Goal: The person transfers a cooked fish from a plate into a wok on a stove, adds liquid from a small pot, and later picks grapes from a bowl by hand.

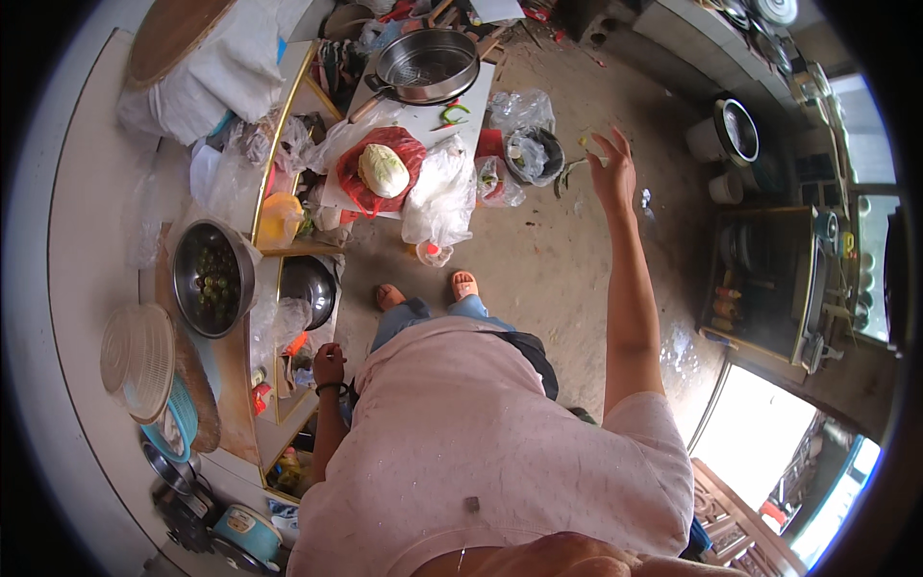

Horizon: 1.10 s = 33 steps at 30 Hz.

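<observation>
My right hand (614, 173) is stretched out over the floor with its fingers apart and nothing visible in it. Left of it stands a dark bin (551, 155) lined with a clear plastic bag, and a green stalk (567, 175) lies beside the bin. My left hand (329, 364) hangs by my side near the cabinet, fingers loosely curled; its palm is hidden. Before me on a white table, a head of Chinese cabbage (383, 171) rests on a red plastic bag (350, 164). A white plastic bag (443, 191) lies at the table's near right corner.
A steel steamer pot (427, 66) stands on the table near several chili peppers (454, 114). On the left counter sits a steel bowl (214, 278) of small round fruit. A glass-fronted cabinet (757, 281) and a white bucket (707, 141) are on the right.
</observation>
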Available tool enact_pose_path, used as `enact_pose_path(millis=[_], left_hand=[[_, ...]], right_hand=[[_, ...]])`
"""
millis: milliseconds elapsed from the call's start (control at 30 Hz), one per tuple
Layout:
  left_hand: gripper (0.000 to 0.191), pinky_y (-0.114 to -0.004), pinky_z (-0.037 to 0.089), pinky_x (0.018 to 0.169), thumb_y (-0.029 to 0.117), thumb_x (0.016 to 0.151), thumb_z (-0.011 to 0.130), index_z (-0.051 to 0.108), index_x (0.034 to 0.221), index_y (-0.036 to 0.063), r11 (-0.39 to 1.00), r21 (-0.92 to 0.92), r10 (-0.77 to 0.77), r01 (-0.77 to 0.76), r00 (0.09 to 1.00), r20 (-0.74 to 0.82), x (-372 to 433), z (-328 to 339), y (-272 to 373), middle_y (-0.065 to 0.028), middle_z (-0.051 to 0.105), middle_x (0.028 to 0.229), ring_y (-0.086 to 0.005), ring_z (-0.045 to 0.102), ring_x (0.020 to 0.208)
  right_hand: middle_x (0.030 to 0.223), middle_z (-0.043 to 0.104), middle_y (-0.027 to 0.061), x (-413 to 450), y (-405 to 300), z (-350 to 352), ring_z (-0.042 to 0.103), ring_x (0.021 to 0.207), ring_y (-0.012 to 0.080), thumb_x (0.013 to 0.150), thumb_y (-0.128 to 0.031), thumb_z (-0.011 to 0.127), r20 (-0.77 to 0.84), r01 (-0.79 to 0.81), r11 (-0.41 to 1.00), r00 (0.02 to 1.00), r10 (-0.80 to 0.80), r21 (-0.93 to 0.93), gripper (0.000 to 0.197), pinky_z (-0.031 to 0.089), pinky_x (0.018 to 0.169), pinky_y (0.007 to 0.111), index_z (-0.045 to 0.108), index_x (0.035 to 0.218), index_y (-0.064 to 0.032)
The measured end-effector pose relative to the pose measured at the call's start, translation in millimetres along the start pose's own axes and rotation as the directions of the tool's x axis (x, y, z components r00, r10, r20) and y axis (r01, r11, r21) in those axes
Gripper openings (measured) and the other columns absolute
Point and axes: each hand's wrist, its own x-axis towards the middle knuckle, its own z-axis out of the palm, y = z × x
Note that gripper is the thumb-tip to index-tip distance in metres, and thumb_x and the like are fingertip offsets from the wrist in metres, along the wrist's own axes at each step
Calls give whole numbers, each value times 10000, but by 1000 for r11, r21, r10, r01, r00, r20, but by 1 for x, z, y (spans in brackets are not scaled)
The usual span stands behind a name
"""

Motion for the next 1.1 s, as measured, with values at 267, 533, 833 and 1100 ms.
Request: enact_pose_path(millis=[267, 533, 833, 1100], left_hand=[[200, -378, 546, 686, 240, 848, 595, 668, 929, 73, 974, -60, -227, 220, 961, -158, -35, -5, -57, -131, 692, 866, -254, 692, 680], [230, -398, 541, 705, 278, 816, 593, 678, 880, 74, 896, -227, -430, 383, 876, -220, -66, 9, -94, -120, 697, 770, -275, 687, 708], [247, -404, 520, 702, 256, 774, 550, 646, 785, 29, 610, -501, -758, 614, 637, -142, -87, 34, -170, -144, 678, 695, -313, 672, 687], [184, -346, 543, 621, 195, 794, 551, 625, 844, 34, 500, -651, -795, 571, 601, -84, -115, 55, -204, -135, 682, 749, -247, 701, 644]], right_hand=[[1086, 632, 90, -4, -60, 73, 664, 824, 213, 837, -35, 637, 272, -60, 981, 962, 7, 186, 144, 540, 659, 322, 679, 974, -49], [987, 660, 133, -26, -310, 135, 648, 902, 283, 765, 30, 690, 515, 262, 792, 640, -570, 551, 195, 531, 741, 344, 662, 954, -10], [880, 626, 80, -87, -505, 241, 615, 857, 287, 744, -61, 689, 415, 473, 464, 211, -885, 749, 149, 505, 729, 386, 672, 891, -74], [834, 621, 57, -140, -541, 341, 604, 862, 267, 716, -62, 616, 528, 598, 401, -44, -848, 694, 176, 504, 730, 389, 713, 834, -151]])
